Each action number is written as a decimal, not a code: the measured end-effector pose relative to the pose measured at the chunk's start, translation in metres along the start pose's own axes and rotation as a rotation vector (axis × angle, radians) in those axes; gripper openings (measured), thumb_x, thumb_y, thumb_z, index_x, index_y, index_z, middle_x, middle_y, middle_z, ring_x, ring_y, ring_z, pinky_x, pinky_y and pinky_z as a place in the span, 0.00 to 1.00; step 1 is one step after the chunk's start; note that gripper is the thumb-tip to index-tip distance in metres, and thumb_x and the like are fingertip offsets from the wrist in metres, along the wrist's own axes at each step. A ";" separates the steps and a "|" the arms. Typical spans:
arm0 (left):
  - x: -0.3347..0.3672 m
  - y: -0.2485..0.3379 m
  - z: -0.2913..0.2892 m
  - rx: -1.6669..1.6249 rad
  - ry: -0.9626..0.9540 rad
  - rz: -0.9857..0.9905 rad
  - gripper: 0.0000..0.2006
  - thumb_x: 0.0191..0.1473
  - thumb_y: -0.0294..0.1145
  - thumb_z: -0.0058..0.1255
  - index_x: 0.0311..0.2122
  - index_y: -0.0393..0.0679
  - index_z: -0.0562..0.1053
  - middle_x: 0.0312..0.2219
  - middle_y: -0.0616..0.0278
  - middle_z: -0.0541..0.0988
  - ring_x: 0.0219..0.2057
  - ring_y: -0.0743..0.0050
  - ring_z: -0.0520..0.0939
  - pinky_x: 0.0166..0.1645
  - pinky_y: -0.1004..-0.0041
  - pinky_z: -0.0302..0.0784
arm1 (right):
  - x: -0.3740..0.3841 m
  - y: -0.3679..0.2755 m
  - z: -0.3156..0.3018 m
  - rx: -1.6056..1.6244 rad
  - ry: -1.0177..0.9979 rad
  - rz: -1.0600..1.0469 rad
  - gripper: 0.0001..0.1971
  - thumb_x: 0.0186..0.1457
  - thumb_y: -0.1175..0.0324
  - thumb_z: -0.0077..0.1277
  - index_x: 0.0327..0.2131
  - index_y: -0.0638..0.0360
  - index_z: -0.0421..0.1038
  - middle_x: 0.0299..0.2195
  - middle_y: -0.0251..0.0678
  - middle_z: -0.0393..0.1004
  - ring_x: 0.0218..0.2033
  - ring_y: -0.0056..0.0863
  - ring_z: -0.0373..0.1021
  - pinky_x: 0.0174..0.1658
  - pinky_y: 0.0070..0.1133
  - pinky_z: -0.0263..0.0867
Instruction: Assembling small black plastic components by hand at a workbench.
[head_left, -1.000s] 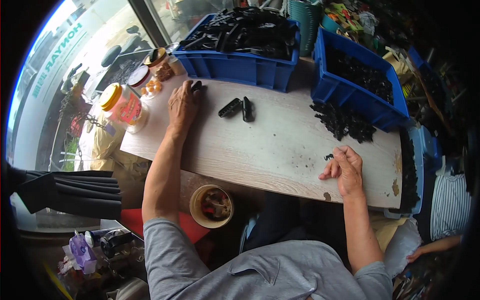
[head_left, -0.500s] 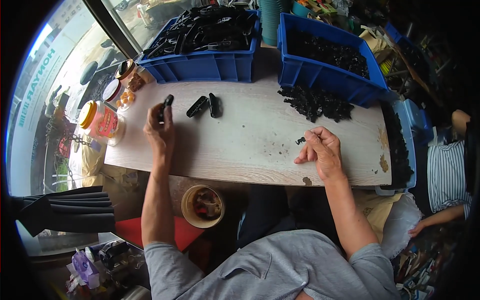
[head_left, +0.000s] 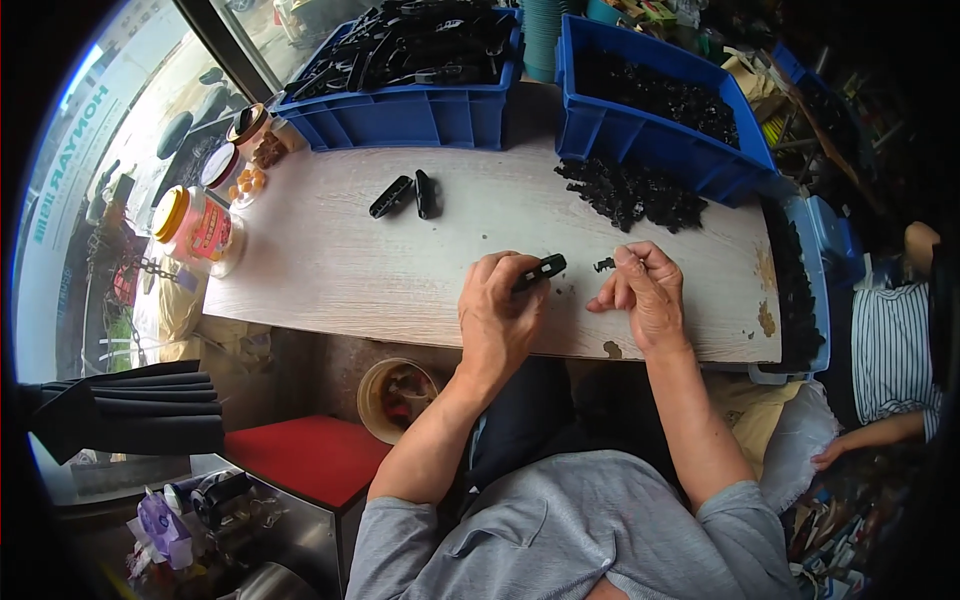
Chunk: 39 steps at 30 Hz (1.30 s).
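Observation:
My left hand (head_left: 498,312) grips a long black plastic part (head_left: 541,270) above the near edge of the pale wooden table (head_left: 330,270). Close beside it, my right hand (head_left: 646,293) pinches a small black piece (head_left: 603,265) at its fingertips. The two hands are a few centimetres apart. Two more long black parts (head_left: 404,194) lie side by side further back on the table. A heap of small black pieces (head_left: 630,192) sits at the back right, in front of a blue crate.
Two blue crates (head_left: 415,115) (head_left: 655,130) of black parts stand along the far edge. Jars with yellow and brown lids (head_left: 200,222) line the left end. A round tub (head_left: 395,398) and a red stool (head_left: 300,450) are below. Another person's striped sleeve (head_left: 890,350) is at right.
My left hand has come back from the far left of the table with a long black part and now sits beside my right hand, which still holds its small piece.

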<state>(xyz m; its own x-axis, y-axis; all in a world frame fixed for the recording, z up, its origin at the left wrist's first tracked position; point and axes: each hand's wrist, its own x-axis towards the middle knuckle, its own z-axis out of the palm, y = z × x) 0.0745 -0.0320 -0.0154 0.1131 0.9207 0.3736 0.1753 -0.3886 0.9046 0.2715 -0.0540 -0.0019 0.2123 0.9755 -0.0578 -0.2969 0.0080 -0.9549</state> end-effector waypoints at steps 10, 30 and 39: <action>-0.001 0.010 0.017 0.447 0.226 0.275 0.15 0.47 0.23 0.59 0.43 0.39 0.74 0.34 0.56 0.76 0.37 0.56 0.75 0.37 0.64 0.72 | -0.002 0.002 -0.004 0.026 -0.021 -0.024 0.08 0.58 0.65 0.56 0.30 0.57 0.71 0.11 0.28 0.61 0.16 0.21 0.66 0.27 0.31 0.76; -0.006 0.022 0.047 -0.916 -0.058 -0.616 0.05 0.57 0.25 0.51 0.34 0.34 0.73 0.25 0.62 0.77 0.26 0.79 0.78 0.31 0.80 0.75 | -0.011 -0.007 -0.006 -0.140 -0.143 0.014 0.08 0.52 0.70 0.60 0.35 0.59 0.75 0.22 0.25 0.74 0.21 0.11 0.64 0.27 0.12 0.61; -0.002 0.023 0.031 0.407 -0.017 0.005 0.13 0.54 0.35 0.56 0.37 0.36 0.74 0.22 0.50 0.78 0.23 0.59 0.81 0.32 0.65 0.77 | -0.007 0.003 -0.006 -0.038 -0.076 -0.039 0.06 0.53 0.70 0.60 0.32 0.60 0.75 0.20 0.27 0.73 0.20 0.15 0.70 0.25 0.11 0.62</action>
<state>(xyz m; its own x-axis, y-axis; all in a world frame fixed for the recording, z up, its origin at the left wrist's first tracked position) 0.1087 -0.0442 -0.0023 0.1309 0.9193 0.3711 0.5470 -0.3792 0.7464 0.2749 -0.0626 -0.0062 0.1514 0.9885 0.0005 -0.2542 0.0395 -0.9663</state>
